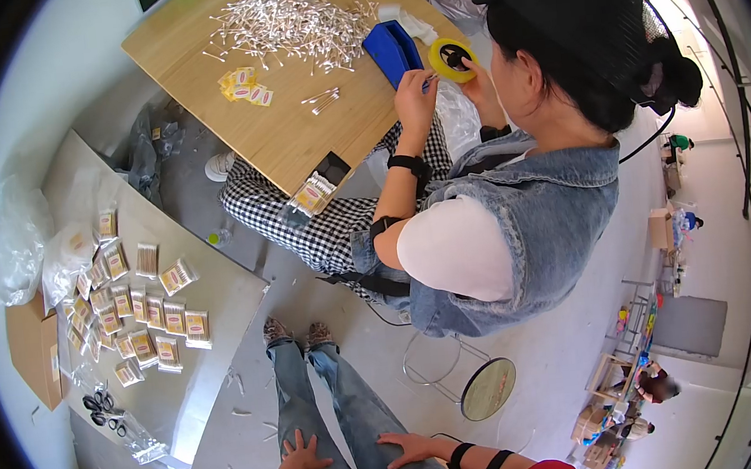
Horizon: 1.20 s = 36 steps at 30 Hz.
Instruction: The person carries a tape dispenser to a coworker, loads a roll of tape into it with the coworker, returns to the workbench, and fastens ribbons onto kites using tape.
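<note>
My left hand (pixel 304 456) lies on the thigh of my jeans (pixel 299 403), fingers spread, holding nothing. On my other thigh rests my right hand (pixel 403 450), also open with its fingers apart. Both wrists wear black straps. Nearest to my left hand is a low grey table (pixel 212 318) bearing several packed bags of cotton swabs (pixel 155 311). A co-worker in a denim vest (pixel 556 226) sits ahead at a wooden table (pixel 294 138). That person's hands hold a yellow tape roll (pixel 452 60) and something small I cannot make out.
A heap of loose cotton swabs (pixel 288 26), yellow labels (pixel 244 86) and a blue holder (pixel 393 55) are on the wooden table. Scissors (pixel 101 406) and a cardboard box (pixel 36 351) are at left. A round stool (pixel 488 389) stands at right.
</note>
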Available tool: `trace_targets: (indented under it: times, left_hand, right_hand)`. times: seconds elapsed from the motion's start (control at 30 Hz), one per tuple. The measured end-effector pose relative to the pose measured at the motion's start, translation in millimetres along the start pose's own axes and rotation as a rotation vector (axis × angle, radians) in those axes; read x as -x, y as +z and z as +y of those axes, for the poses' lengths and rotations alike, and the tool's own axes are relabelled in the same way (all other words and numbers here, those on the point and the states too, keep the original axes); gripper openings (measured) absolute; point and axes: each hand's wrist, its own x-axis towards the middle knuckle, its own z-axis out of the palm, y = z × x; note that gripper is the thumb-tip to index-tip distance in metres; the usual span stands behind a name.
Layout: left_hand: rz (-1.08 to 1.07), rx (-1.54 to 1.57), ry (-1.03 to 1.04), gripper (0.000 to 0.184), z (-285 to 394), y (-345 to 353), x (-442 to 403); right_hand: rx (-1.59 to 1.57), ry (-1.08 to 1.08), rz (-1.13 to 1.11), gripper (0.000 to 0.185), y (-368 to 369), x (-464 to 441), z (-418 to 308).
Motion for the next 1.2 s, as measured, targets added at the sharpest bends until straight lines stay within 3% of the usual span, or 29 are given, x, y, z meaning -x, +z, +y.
trace_targets:
  times: [0.53, 0.63, 0.7, 0.8, 0.9, 0.93, 1.0, 1.03, 1.13, 1.2]
  left_hand:
    - [0.081, 0.010, 0.059, 0.094, -3, -4, 10]
    - [0.174, 0.326, 0.235, 0.089, -52, 1, 1]
    - [0.240, 0.376, 0.208, 0.087, -80, 2, 31]
    - [0.233, 0.378, 0.094, 0.085, -126, 17, 76]
    - [0.159, 0.332, 0.011, 0.088, -147, 41, 115]
    - [0.137, 0.312, -0.003, 0.089, -154, 42, 124]
    - [0.298, -0.390, 0.427, 0.061, -161, 47, 138]
    - [0.369, -0.749, 0.637, 0.048, -161, 47, 142]
    - [0.585, -0.712, 0.805, 0.033, -163, 52, 158]
    - [0.576, -0.287, 0.769, 0.034, -201, 76, 125]
  right_hand:
    - [-0.032, -0.030, 0.076, 0.080, 0, 7, -5]
    - [-0.212, 0.037, 0.187, 0.077, -1, 18, 0]
    - [-0.355, 0.201, 0.355, 0.077, -2, 39, 14]
    - [-0.246, 0.297, 0.303, 0.070, 2, 69, 38]
    - [-0.598, 0.338, 0.335, 0.070, 8, 100, -11]
    - [-0.511, 0.298, 0.369, 0.069, 9, 95, -13]
    - [-0.343, 0.228, 0.432, 0.067, 13, 84, -13]
    - [-0.406, 0.231, 0.464, 0.065, 14, 79, -20]
    - [-0.526, 0.189, 0.544, 0.064, 7, 73, -57]
    - [-0.551, 0.147, 0.521, 0.064, 0, 74, -68]
